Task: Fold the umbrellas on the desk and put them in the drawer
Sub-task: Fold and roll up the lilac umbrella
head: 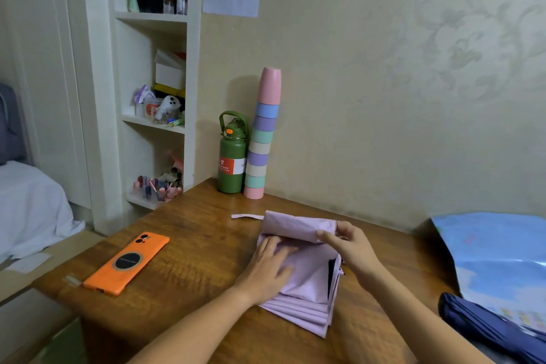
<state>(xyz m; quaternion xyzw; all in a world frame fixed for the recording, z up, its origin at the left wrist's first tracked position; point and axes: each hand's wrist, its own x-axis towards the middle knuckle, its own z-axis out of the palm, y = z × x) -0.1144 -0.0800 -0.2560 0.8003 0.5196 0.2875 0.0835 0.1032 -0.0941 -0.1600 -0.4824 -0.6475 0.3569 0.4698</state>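
Broadly, the wooden desk (189,248) fills the lower middle of the view, backed by a wall and, toward ten o'clock, a white shelf unit (153,73). At three o'clock a blue printed sheet (499,257), possibly an open canopy, spreads over the desk's far right edge; I cannot tell what it is. One navy umbrella (484,331), already collapsed, lies at four o'clock.

One lilac umbrella (307,275) lies just below centre, its pleats flattened and stacked, its closing strap (246,216) trailing toward eleven o'clock. The left hand (270,269) presses flat on the fabric with straight fingers. The right hand (348,248) is curled round the rolled top edge near the hub, grasping the cloth. So the step in hand looks like rolling the canopy tight, with this umbrella not yet fastened.

Next, the roll probably needs finishing toward the strap, while the left palm keeps the pleats from springing loose, and then the strap wrapped round. No drawer shows in view, so stowing is still ahead.

Smaller things: one green bottle (232,156) and one stack of cups (263,139) at twelve o'clock, about ten cups by colour bands. One orange phone (127,263) lies at nine o'clock.
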